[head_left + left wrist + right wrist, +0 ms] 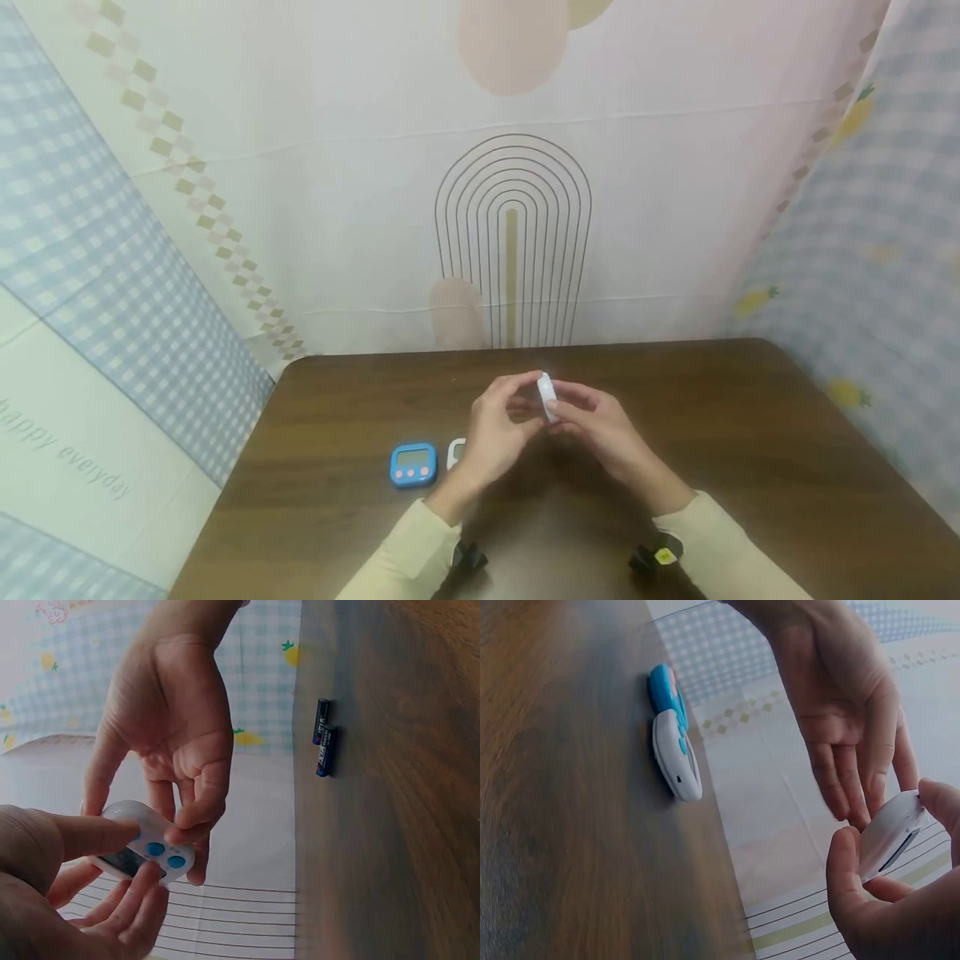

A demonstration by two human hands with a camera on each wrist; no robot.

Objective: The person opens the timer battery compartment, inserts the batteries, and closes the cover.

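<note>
A white digital timer (547, 397) with round blue buttons (155, 848) is held up above the table between both hands. My left hand (495, 429) grips it from the left, its thumb over the button face in the left wrist view. From the other side my right hand (609, 435) pinches the rim between thumb and fingers. In the right wrist view the held timer (890, 834) is seen nearly edge-on. A blue timer (413, 465) with pink buttons lies left of my left hand, beside a second white timer (676, 756), partly hidden by that hand in the head view.
Two small dark batteries (325, 750) lie on the table in the left wrist view. The brown wooden table (337, 550) meets a patterned cloth (360, 233) along its back edge. Checked cloths hang at both sides.
</note>
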